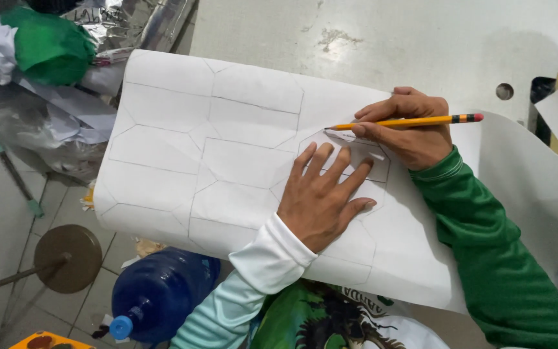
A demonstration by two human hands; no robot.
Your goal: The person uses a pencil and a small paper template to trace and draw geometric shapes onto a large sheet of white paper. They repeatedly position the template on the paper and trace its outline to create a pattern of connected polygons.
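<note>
A: In the head view, what did the right hand [414, 132] hold?

B: Its grip was closed around a yellow pencil [403, 121]. The pencil lay almost level, with the tip pointing left and touching the edge of a small paper template [363, 155].

A: And the left hand [323, 197]?

B: It lay flat, with the fingers spread wide, pressing the template down. It held nothing.

A: Where was the template?

B: It was on a large white paper sheet [227, 148] marked with pencil outlines of the same shape. The sheet lay on a pale counter [382, 39] and hung over its near edge.

A: What else was near?

B: A blue bottle [159, 294] with a blue cap stood on the tiled floor below the sheet, beside a round brown base [69, 258]. Green fabric [50, 45] and crumpled foil [127, 22] were at the upper left.
</note>
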